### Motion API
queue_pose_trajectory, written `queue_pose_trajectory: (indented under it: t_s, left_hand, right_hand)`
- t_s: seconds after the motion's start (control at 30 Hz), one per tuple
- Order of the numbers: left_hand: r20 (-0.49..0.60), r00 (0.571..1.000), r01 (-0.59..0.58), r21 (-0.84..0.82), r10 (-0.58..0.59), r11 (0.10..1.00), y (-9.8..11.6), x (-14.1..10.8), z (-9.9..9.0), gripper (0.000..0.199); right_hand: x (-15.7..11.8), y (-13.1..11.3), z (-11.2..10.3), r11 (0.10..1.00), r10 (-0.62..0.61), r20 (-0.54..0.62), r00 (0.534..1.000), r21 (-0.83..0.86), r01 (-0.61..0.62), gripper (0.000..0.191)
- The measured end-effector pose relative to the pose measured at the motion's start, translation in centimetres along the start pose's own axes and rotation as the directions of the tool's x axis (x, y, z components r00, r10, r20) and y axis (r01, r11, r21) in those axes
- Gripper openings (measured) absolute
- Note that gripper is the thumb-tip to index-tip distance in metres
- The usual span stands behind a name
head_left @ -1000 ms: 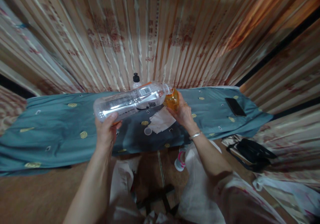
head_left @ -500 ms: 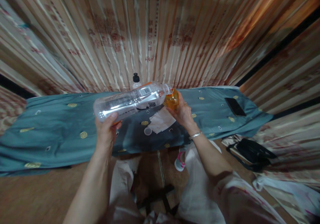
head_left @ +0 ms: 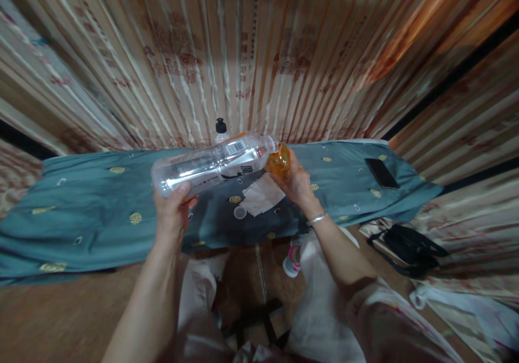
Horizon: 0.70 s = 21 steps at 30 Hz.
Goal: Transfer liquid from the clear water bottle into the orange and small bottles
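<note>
A large clear plastic bottle [head_left: 211, 166] with a silver label is tilted nearly level, its mouth to the right. My left hand [head_left: 174, 206] is closed round its base end. In my right hand [head_left: 298, 185] is a small orange cup-like container [head_left: 279, 163], its opening at the bottle's mouth. Below them a crumpled white tissue [head_left: 263, 194] lies on the green patterned cloth [head_left: 158, 222], with a small round translucent cap [head_left: 240, 212] beside it. Whether liquid is passing between bottle and container is too small to tell.
Behind the large bottle stands a bottle with a black top [head_left: 220, 126]. A dark phone [head_left: 381, 173] lies on the cloth at the right. On the floor are a pink and white item [head_left: 291, 263] and a black bag [head_left: 413, 247]. Pleated curtains [head_left: 243, 55] hang behind.
</note>
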<state>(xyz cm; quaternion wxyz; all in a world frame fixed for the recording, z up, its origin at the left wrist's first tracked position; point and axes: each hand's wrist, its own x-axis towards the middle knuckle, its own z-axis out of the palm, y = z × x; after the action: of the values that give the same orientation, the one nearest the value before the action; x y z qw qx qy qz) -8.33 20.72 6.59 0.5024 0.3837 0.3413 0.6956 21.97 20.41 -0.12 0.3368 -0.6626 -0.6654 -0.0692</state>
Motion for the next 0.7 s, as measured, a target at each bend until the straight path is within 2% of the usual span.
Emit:
queue_pose_trajectory:
  t_s: [0.7]
  left_hand:
    - [-0.014, 1.0, 0.014, -0.018, -0.014, 1.0, -0.02, 0.08, 0.04, 0.055]
  right_hand:
    - [0.01, 0.05, -0.28, 0.999, -0.005, 0.016, 1.0, 0.039, 0.004, 0.098]
